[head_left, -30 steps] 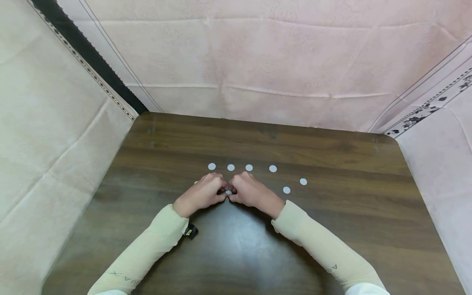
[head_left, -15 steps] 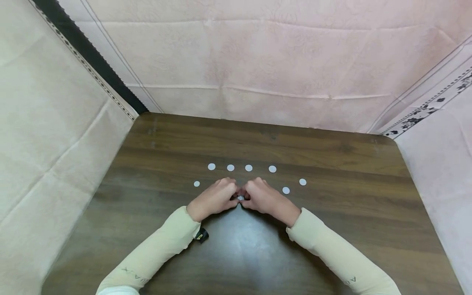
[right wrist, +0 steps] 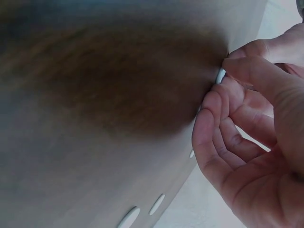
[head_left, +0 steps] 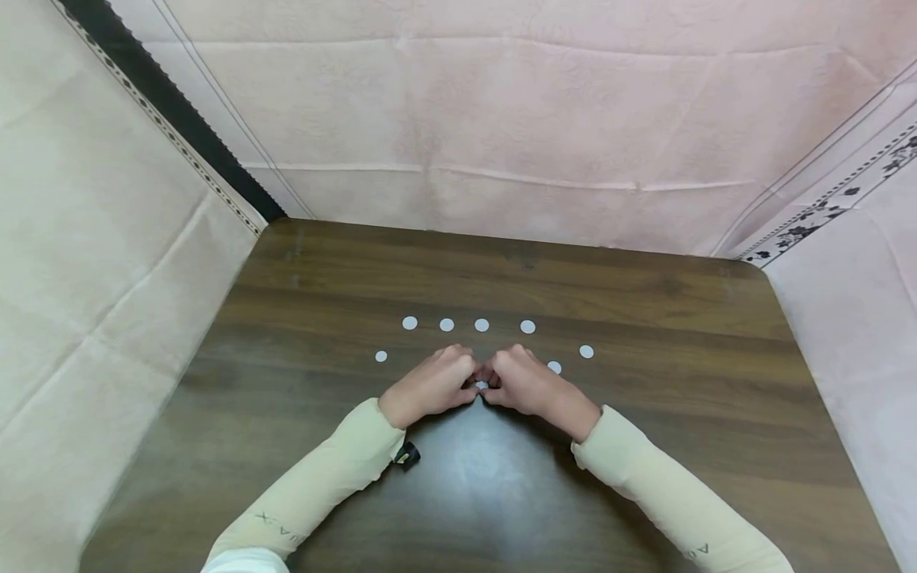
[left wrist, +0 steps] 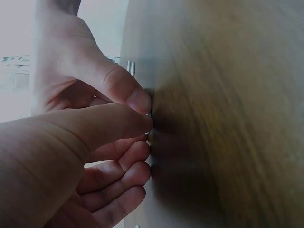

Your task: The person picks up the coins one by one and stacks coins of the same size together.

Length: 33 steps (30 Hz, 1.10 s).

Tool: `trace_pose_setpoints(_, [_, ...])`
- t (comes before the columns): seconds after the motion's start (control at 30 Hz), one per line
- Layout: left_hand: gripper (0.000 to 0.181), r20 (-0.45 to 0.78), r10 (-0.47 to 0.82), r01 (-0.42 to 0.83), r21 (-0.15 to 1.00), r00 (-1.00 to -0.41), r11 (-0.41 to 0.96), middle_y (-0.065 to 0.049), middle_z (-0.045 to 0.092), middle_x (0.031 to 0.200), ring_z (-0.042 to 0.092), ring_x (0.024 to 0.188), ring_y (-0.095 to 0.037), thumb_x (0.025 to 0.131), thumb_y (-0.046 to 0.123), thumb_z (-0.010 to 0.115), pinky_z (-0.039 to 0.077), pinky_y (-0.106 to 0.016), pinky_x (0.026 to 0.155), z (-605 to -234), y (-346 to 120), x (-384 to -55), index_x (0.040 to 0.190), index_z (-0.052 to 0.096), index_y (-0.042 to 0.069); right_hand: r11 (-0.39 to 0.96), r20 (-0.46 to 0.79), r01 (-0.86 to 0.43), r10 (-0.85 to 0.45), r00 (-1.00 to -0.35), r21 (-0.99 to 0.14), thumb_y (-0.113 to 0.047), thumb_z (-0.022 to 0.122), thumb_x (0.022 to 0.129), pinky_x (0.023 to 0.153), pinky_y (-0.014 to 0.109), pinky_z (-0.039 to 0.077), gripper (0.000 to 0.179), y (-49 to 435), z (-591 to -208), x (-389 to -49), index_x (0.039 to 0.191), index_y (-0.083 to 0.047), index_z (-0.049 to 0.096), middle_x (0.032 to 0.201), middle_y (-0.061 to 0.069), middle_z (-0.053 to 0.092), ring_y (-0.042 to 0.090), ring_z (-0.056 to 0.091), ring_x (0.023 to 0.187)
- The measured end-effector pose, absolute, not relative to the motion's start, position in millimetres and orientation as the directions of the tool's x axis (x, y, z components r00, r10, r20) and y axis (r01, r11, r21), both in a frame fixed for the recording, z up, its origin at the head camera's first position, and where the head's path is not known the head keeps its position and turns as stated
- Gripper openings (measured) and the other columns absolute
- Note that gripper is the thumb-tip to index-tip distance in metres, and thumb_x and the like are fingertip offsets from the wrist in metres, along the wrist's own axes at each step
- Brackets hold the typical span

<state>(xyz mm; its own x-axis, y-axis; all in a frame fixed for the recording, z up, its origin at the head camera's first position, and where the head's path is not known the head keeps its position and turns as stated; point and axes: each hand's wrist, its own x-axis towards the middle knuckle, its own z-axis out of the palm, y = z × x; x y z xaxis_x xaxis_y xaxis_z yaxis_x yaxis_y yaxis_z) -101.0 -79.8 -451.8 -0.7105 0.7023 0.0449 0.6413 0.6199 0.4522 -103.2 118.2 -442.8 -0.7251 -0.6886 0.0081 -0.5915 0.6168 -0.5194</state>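
Observation:
Low over the table, my left hand and right hand meet with thumbs and fingertips close together. Between them, a small flat white disc is held at its sides, the left hand on one side and the right on the other. In the right wrist view the edge of this white disc shows between thumb and fingers, right at the tabletop. The left wrist view has both thumbs side by side, mostly hiding it. Beyond the hands, white discs lie in a loose arc, one partly covered by the right hand.
A brown wooden table carries everything. Single discs lie at the arc's left end and right end. Pale patterned cloth hangs behind and at both sides. A small black object sits under the left cuff.
Both hands have moved right together and slightly nearer, with the white disc between them. The leftmost disc, mostly covered by the left hand before, now shows in full.

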Motion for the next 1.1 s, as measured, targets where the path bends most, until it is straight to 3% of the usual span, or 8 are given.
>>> trace_pose_setpoints(0.3, [0.003,0.040,0.692,0.643,0.410,-0.721,0.646,-0.004,0.064,0.089,0.054,0.082,-0.017,0.091,0.011,0.075,0.050,-0.032,0.073,-439,-91,-105,0.091,0.073,0.009,0.639,-0.010,-0.587,-0.681,-0.732,-0.497,-0.009,0.080,0.088,0.059,0.019,0.049,0.009,120,-444,-102,0.079,-0.010,0.075,0.068,-0.004,0.071,0.001,0.060,0.062])
trace_pose_setpoints(0.57, [0.008,0.062,0.621,0.600,0.348,-0.781,0.720,-0.001,0.068,0.097,0.060,0.089,-0.017,0.092,0.014,0.079,0.057,-0.033,0.081,-423,-127,-112,0.098,0.076,0.010,0.644,-0.009,-0.576,-0.670,-0.742,-0.504,-0.011,0.080,0.089,0.059,0.018,0.049,0.009,121,-444,-101,0.081,-0.010,0.076,0.067,-0.007,0.070,-0.001,0.057,0.062])
trace_pose_setpoints(0.8, [0.018,0.018,0.586,0.557,0.339,-0.810,0.758,-0.008,0.072,0.106,0.063,0.095,-0.022,0.092,0.014,0.081,0.058,-0.038,0.084,-415,-162,-110,0.107,0.077,0.004,0.645,-0.013,-0.574,-0.670,-0.742,-0.505,-0.010,0.080,0.088,0.059,0.018,0.048,0.008,120,-444,-101,0.081,-0.009,0.076,0.067,-0.006,0.068,0.000,0.055,0.062])
trace_pose_setpoints(1.1, [0.020,-0.002,0.535,0.502,0.339,-0.845,0.795,-0.010,0.072,0.108,0.066,0.100,-0.026,0.091,0.011,0.082,0.059,-0.043,0.088,-419,-197,-106,0.109,0.077,0.002,0.651,-0.027,-0.569,-0.670,-0.742,-0.502,-0.011,0.080,0.089,0.060,0.018,0.048,0.008,120,-444,-102,0.082,-0.009,0.076,0.073,-0.003,0.070,0.001,0.057,0.064])
